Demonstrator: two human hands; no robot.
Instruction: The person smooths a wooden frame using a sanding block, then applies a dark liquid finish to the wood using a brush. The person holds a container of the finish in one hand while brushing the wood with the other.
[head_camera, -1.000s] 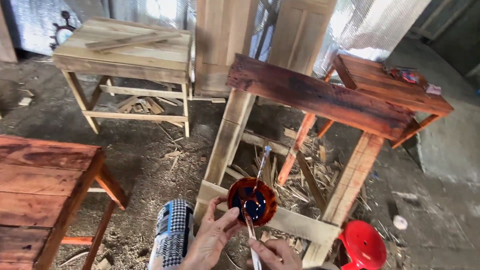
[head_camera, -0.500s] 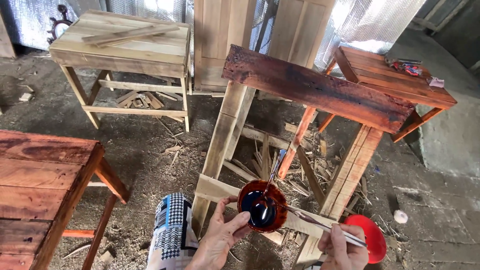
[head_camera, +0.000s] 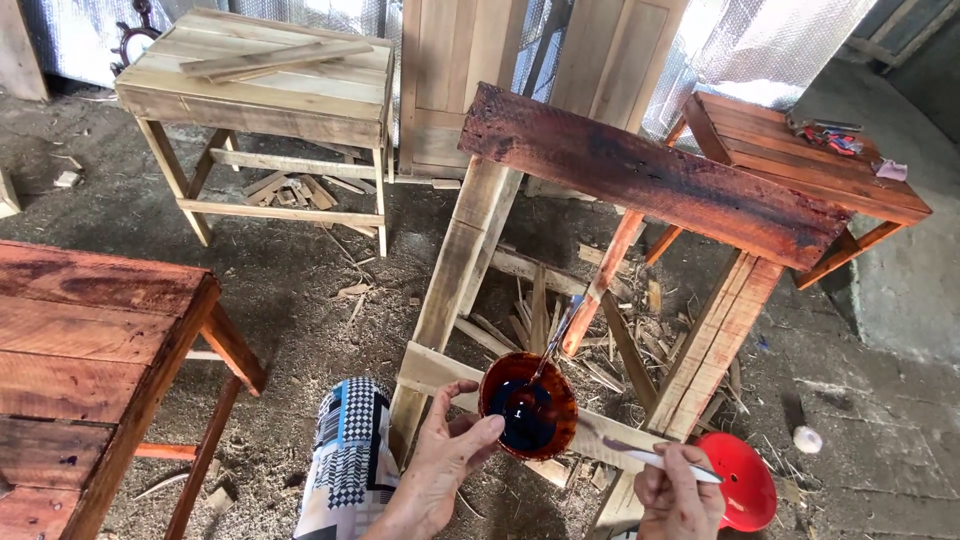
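The left hand (head_camera: 440, 470) grips a cup (head_camera: 527, 405) of dark stain by its rim in front of the bench's (head_camera: 650, 175) lower rail, while the right hand (head_camera: 678, 495), closed around a brush (head_camera: 645, 455), holds it just right of the cup, near a red lid (head_camera: 745, 480).

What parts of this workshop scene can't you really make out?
- Right hand: wrist cut off by the head view's bottom edge.
- Brush: its handle end is hidden inside the right hand's fingers.
- Bowl: depth of the dark stain unclear.
- Small items on the far stained table: too small to identify.
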